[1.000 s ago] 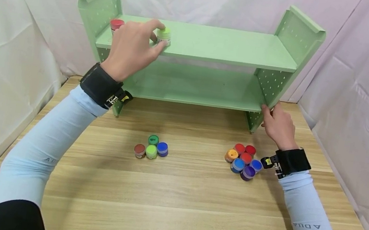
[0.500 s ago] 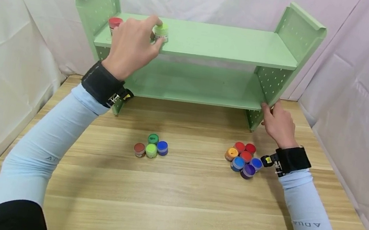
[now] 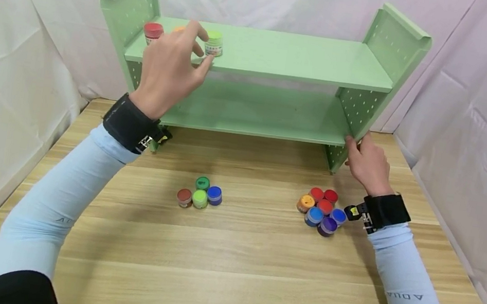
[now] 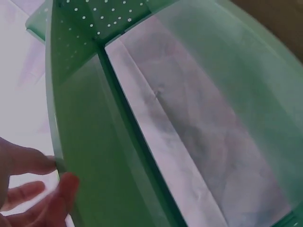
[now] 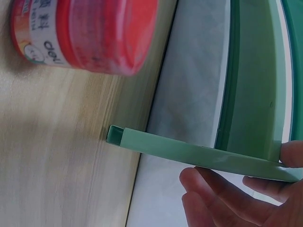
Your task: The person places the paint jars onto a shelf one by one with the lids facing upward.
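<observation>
My left hand (image 3: 168,69) is at the upper board of a green two-tier shelf (image 3: 294,58), thumb and fingers spread beside a paint jar with a yellow-green lid (image 3: 214,44). A gap shows between the fingertips and this jar. To its left on the same board are a red-lidded jar (image 3: 153,32) and an orange lid (image 3: 178,29), mostly hidden by the hand. My right hand (image 3: 369,164) grips the shelf's right side panel low down, thumb at the lower board's front edge. The right wrist view shows its fingers (image 5: 227,196) curled behind that panel.
On the wooden table (image 3: 227,269) stand two clusters of paint jars. The left one has brown (image 3: 184,197), dark green (image 3: 202,183), light green (image 3: 200,198) and blue (image 3: 214,195) lids. The right cluster has red (image 3: 324,206), orange (image 3: 306,203), blue (image 3: 314,216) and purple (image 3: 327,227) lids.
My left hand has let go of the yellow-green jar, its fingers parting and drawing slightly left. That jar stays on the upper board. The right hand keeps its hold on the shelf.
</observation>
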### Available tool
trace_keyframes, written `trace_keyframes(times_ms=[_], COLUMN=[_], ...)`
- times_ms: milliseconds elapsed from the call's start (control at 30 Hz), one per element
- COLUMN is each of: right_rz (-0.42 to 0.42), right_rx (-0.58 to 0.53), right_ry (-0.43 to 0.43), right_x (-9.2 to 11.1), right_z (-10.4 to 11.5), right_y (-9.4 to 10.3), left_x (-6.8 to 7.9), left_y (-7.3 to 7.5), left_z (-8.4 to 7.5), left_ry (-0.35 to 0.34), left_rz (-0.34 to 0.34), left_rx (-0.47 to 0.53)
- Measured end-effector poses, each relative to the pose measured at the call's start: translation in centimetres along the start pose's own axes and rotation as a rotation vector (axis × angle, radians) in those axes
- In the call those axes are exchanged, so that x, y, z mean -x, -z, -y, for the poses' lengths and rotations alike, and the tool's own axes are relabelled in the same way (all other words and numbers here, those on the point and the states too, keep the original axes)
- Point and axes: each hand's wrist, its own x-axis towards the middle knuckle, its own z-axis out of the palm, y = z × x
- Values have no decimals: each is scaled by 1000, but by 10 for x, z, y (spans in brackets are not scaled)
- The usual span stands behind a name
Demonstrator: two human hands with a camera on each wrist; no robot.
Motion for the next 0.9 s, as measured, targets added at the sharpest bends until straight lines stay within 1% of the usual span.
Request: trace_keyframes(times_ms=[133, 200, 267, 367, 600, 767, 900], right_rz=[3, 7, 10, 14, 11, 18, 14], right_rx=[-1, -3, -5, -10, -6, -19, -20], right_ry=[2, 2, 1, 2, 3, 7, 7], right_x=[-1, -1, -1, -1, -2, -1, -1], right_z=[0, 0, 0, -1, 0, 1, 2], right_y=[0, -1, -1, -2, -3, -4, -4], left_x=[13, 21, 28, 41, 73, 97, 112], left_y=[-3, -5, -8, -16, -39, -56, -65], left_z=[-1, -2, -4, -5, 0, 5, 10], left_ry=[-22, -30, -41, -53, -22, -21, -3], left_rz=[-129, -160, -157, -110, 25, 153, 258], left_rx=[105, 169, 225, 280, 359, 406, 391])
